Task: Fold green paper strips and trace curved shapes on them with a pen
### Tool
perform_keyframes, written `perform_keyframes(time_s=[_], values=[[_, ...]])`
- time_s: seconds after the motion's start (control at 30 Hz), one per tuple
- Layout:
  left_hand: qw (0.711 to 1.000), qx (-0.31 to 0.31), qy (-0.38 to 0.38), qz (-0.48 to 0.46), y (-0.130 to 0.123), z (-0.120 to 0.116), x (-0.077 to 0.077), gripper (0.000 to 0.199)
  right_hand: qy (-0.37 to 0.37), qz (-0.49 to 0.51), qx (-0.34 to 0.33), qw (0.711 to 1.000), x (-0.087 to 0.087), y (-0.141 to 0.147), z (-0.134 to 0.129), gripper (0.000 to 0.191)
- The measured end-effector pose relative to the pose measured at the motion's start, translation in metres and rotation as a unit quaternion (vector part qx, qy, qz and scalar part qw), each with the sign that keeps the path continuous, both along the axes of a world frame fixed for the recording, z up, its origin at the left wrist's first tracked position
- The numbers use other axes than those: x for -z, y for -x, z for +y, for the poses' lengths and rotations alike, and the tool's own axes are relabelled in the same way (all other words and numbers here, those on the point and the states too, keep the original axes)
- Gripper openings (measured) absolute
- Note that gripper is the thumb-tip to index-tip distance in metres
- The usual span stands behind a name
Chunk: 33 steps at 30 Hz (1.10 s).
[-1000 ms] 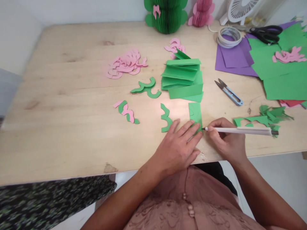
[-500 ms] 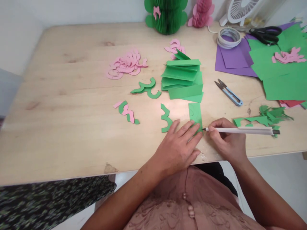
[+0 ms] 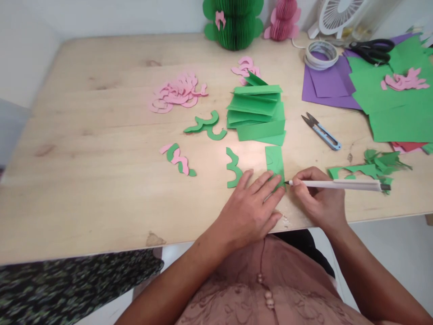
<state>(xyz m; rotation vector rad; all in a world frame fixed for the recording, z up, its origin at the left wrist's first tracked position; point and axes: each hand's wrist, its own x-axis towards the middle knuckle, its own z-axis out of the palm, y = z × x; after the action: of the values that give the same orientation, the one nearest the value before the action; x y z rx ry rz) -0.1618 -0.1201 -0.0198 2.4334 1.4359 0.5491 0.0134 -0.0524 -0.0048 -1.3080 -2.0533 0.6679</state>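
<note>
A small green paper strip (image 3: 274, 159) lies upright before me with a faint curved pencil line on it. My left hand (image 3: 252, 205) rests flat with fingers spread over its lower part, holding nothing. In my right hand (image 3: 320, 198) is a white pen (image 3: 341, 184), its dark tip at the strip's right edge by my left fingertips. A wavy green cutout (image 3: 233, 174) lies just left of the strip. Above the strip sits a loose stack of folded green papers (image 3: 259, 113).
Pink cutouts (image 3: 181, 92) and green cutouts (image 3: 206, 124) lie left of the stack. To the right are snips (image 3: 323, 132), green scraps (image 3: 375, 167), tape rolls (image 3: 320, 56), black-handled scissors (image 3: 374, 50) and green sheets (image 3: 399, 115). Paper honeycomb figures (image 3: 237, 27) stand at the back.
The whole view has shifted very slightly. Both hands and the pen stay in nearly the same place relative to the strip.
</note>
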Motion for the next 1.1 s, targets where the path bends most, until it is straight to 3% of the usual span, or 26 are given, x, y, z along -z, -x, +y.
perform_keyframes(time_s=[1.1], values=[[1.0, -0.001, -0.001, -0.005, -0.0004, -0.0002, 0.0008, 0.041, 0.02, 0.001, 0.056, 0.998, 0.001, 0.0003, -0.0004, 0.016]])
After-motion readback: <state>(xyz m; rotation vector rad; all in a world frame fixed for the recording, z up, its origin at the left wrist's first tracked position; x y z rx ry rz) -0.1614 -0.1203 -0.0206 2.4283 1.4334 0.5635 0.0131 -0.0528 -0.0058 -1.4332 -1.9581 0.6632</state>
